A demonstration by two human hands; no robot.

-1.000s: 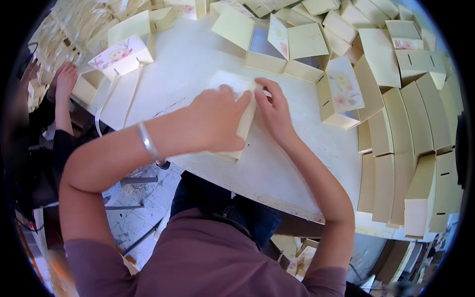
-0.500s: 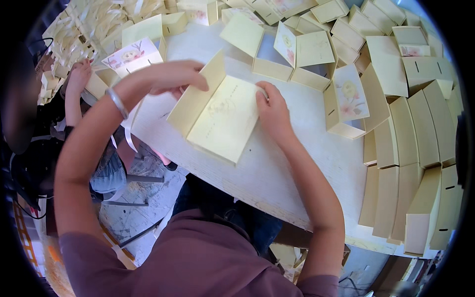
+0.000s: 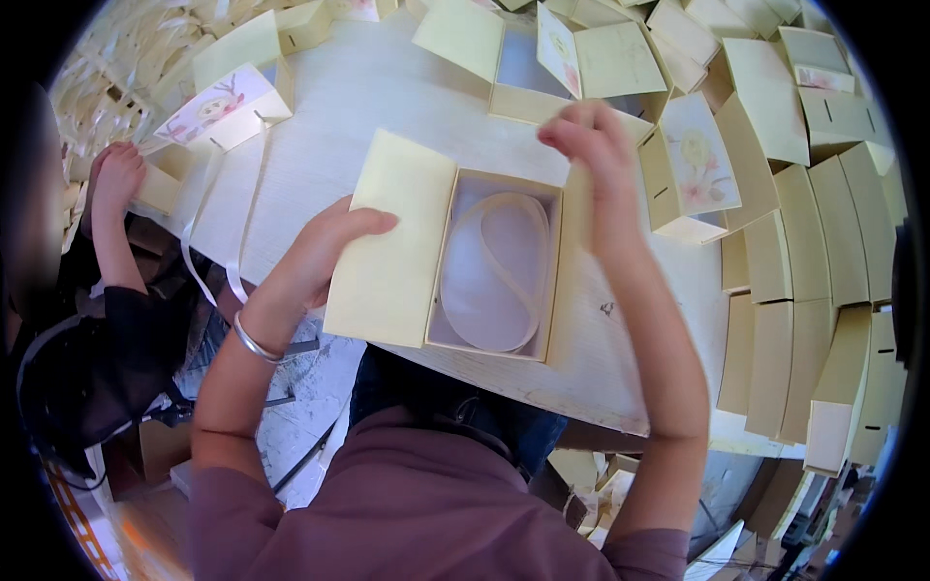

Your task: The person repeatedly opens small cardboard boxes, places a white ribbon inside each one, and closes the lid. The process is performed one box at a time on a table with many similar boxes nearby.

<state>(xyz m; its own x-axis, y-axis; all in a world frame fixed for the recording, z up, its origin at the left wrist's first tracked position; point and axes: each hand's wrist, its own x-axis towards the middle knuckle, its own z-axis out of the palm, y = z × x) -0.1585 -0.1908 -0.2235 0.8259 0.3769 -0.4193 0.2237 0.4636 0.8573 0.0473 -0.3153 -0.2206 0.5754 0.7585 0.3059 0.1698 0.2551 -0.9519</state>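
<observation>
Pale yellow gift box (image 3: 455, 257) lying open on the white tabletop (image 3: 329, 116), ribbon loop (image 3: 499, 266) inside; left hand (image 3: 325, 257) pinning the left flap flat, right hand (image 3: 591, 145) pinching the right flap upright, exposing the interior.

mauve top, silver bangle (image 3: 254, 341) (left wrist)

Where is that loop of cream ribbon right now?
In the head view, the ribbon loop lies inside the open pale yellow box at the table's near edge, between the left hand and the raised right hand.
</observation>
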